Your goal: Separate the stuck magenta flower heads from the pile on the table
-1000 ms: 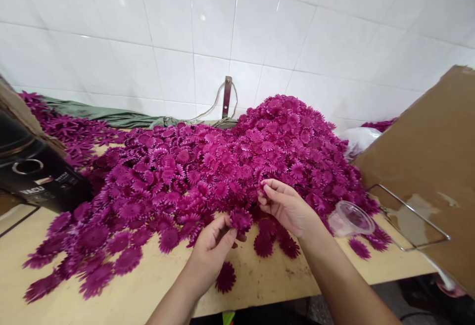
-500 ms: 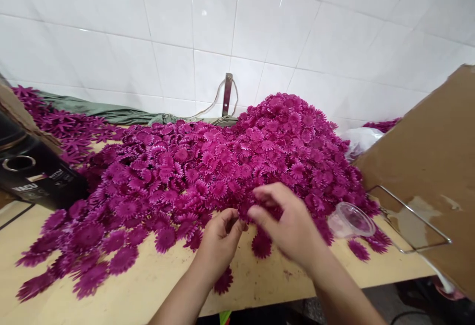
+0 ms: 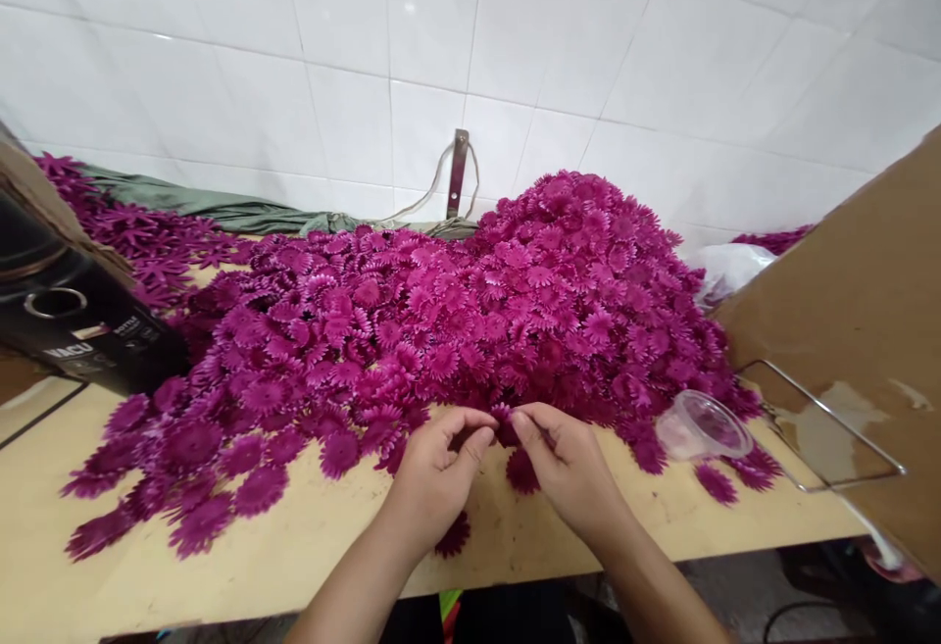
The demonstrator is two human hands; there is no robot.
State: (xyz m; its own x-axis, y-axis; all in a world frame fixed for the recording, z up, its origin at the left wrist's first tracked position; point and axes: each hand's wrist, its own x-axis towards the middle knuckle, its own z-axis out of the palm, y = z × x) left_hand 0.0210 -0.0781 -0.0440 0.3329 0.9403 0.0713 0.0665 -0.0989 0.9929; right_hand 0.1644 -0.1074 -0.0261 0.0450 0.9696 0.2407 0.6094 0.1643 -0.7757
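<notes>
My left hand (image 3: 445,463) and my right hand (image 3: 569,463) meet at the near edge of a big heap of magenta artificial flower heads (image 3: 456,321). Thumb and forefinger of each hand are pinched together on opposite sides of one small magenta flower head (image 3: 505,425). The fingers partly cover it, so its full shape is hidden. Just below the fingertips another flower head (image 3: 522,470) lies flat on the table, and one more (image 3: 453,534) sits beside my left wrist.
The pale wooden table (image 3: 294,566) backs onto a white tiled wall. A black canister (image 3: 95,330) stands left. On the right are a clear plastic cup (image 3: 702,426) lying tilted, a cardboard box (image 3: 845,350) with a metal wire frame (image 3: 830,414), and a white plastic bag (image 3: 727,270).
My right hand has come down and in toward my left, its spread fingers now closed into a pinch at the flower head. The view has shifted slightly.
</notes>
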